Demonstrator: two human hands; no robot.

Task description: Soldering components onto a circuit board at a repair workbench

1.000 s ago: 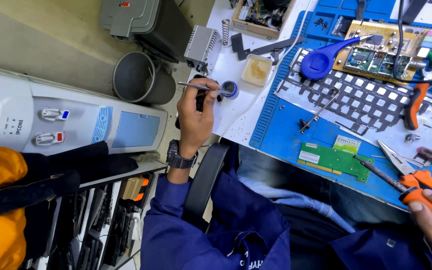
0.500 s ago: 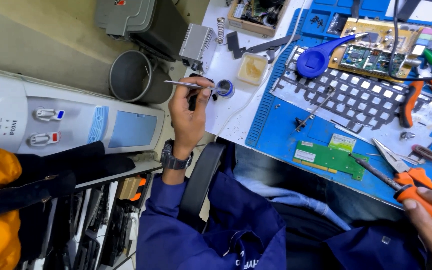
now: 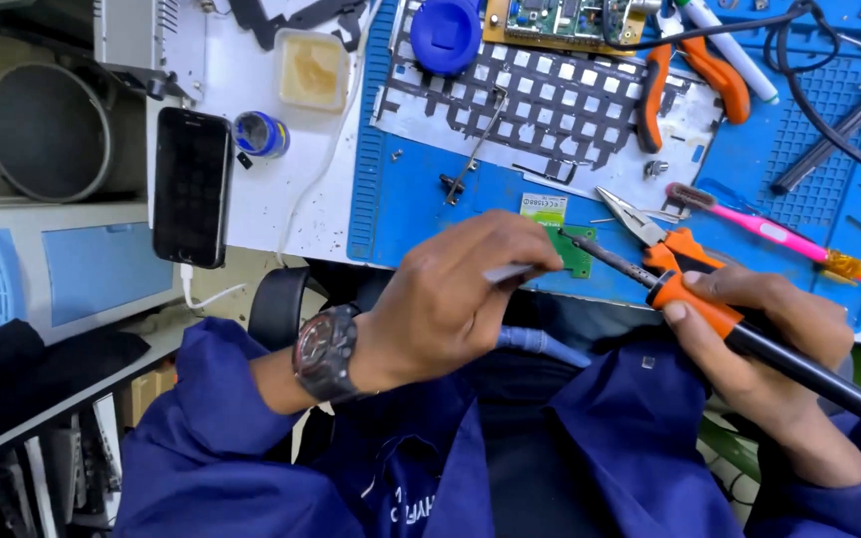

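Right hand (image 3: pixel 764 324) clamped on orange-and-black soldering iron (image 3: pixel 739 329), tip at small green circuit board (image 3: pixel 575 251) on blue mat's (image 3: pixel 430 214) near edge, left hand (image 3: pixel 450 299) pinching thin silver tweezers (image 3: pixel 505 271) just beside board, black phone (image 3: pixel 191 184) well left.

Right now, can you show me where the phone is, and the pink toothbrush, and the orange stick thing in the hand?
Phone (image 3: pixel 191 186): head view, middle of its dark screen.
Pink toothbrush (image 3: pixel 764 232): head view, middle of its pink handle.
Soldering iron (image 3: pixel 707 309): head view, orange grip, held in the right hand (image 3: pixel 764 334).
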